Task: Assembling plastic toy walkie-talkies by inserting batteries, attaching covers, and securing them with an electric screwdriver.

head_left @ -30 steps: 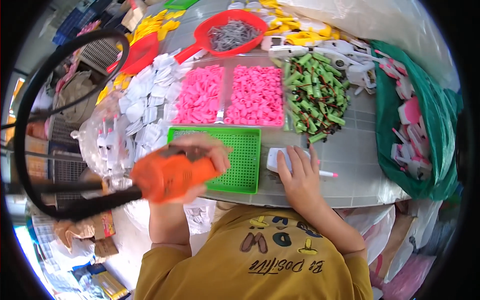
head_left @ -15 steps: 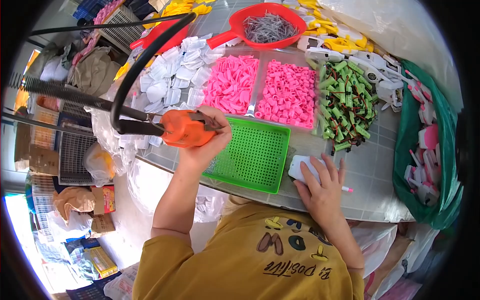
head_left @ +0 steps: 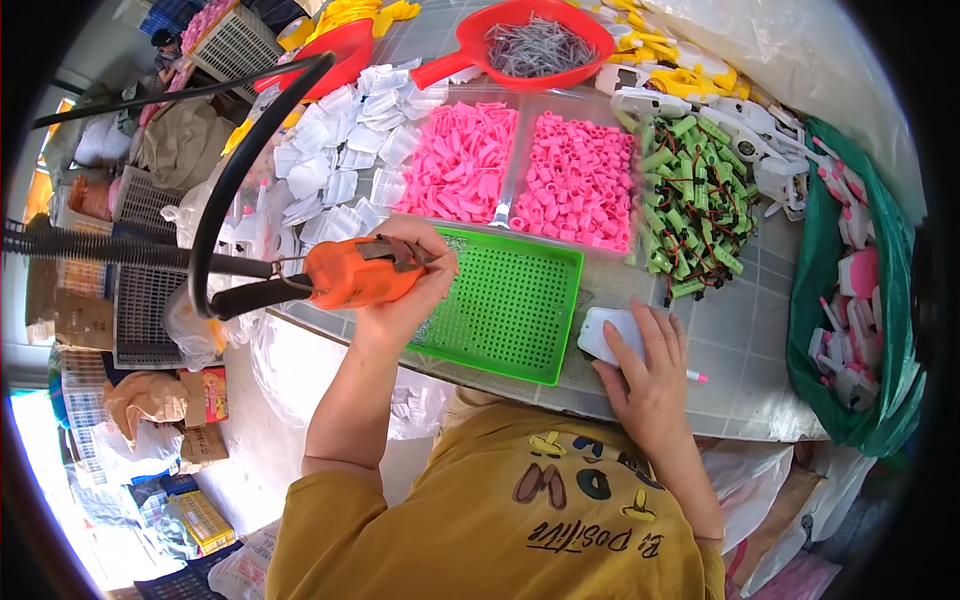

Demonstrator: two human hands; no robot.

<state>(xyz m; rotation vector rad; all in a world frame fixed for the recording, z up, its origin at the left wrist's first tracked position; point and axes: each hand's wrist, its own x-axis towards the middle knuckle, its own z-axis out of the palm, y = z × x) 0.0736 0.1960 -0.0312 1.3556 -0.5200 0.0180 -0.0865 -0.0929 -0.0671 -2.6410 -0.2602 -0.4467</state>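
Observation:
My left hand [head_left: 412, 285] is wrapped round an orange electric screwdriver [head_left: 345, 277], hung on a black cable and spring. It is above the left end of a green perforated tray [head_left: 573, 315]; its tip is hidden behind the hand. My right hand [head_left: 648, 375] lies over a white plastic casing [head_left: 603, 332] on the table, right of the tray, thumb on one side and fingers on the other. From under the hand a thin white stem with a pink end [head_left: 697, 377] sticks out. A few small screws seem to lie in the tray.
Bins of long pink parts [head_left: 462, 160] and short pink parts [head_left: 575, 180] stand behind the tray. Clear plastic pieces [head_left: 345, 140] lie left, green battery packs with wires [head_left: 695, 200] right. A red scoop of screws [head_left: 540, 45] is farther back. A green bag [head_left: 800, 340] hangs at the right.
The screwdriver's rear end and its cable have swung left and down, so the tool lies at a different tilt in my left hand. The right hand has shifted slightly on the white casing.

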